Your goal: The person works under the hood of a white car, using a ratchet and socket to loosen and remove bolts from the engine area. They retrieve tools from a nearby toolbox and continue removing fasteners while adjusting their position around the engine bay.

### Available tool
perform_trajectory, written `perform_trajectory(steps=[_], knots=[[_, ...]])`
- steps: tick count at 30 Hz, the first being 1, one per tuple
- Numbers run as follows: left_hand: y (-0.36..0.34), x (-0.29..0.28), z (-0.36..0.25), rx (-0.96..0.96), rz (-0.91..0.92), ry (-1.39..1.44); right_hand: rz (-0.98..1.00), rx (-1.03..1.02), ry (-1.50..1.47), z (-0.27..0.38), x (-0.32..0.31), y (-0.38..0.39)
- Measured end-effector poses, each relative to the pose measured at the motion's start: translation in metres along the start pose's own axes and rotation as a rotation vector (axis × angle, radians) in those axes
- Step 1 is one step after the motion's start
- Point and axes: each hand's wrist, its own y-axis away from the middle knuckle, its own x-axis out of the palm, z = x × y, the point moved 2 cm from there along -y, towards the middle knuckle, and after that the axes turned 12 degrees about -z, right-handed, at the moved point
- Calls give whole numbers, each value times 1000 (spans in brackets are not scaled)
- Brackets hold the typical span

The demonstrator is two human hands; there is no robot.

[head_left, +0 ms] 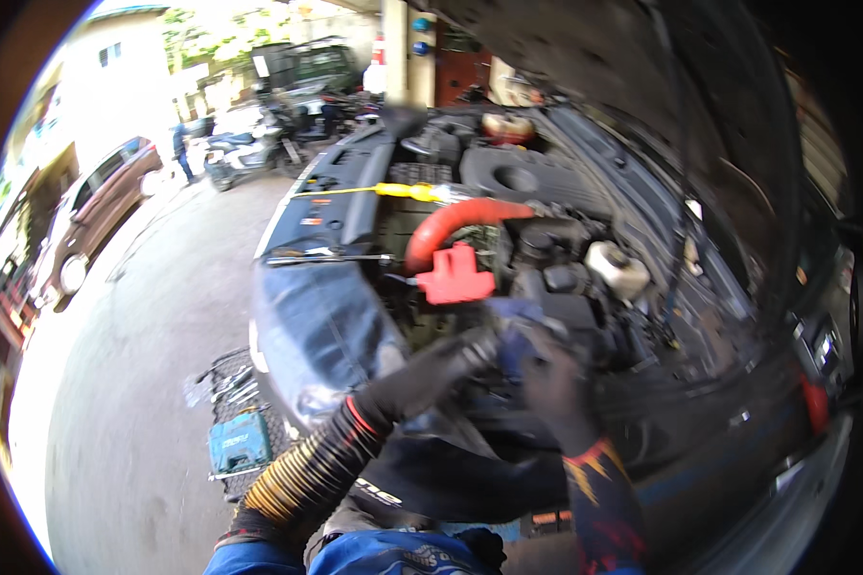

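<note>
Both my hands, in dark gloves, come together over the near side of an open engine bay. A crumpled dark blue cloth (516,331) is bunched between them. My right hand (549,372) closes on the cloth from the right. My left hand (472,353) reaches to its left side, with its fingers smeared by motion. Just beyond stands a red plastic piece (456,276), apparently a funnel or cap. Behind it curves a thick orange-red hose (451,225). A black engine cover (532,175) lies farther back.
A yellow-handled tool (408,191) and a long metal ratchet-like tool (331,258) rest across the car's front. A dark cover (326,326) drapes the near corner. The raised hood (623,86) hangs overhead. On the ground are loose tools (235,385) and a teal case (240,443).
</note>
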Motion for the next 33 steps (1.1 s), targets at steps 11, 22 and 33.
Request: perform_trajectory(steps=[11, 22, 33], knots=[[148, -112, -4, 2, -594, -449, 276, 388, 624, -120, -127, 56], [242, -211, 37, -18, -662, -639, 186, 327, 688, -127, -101, 79], [261, -349, 69, -123, -505, -532, 69, 283, 995, -108, -81, 105]])
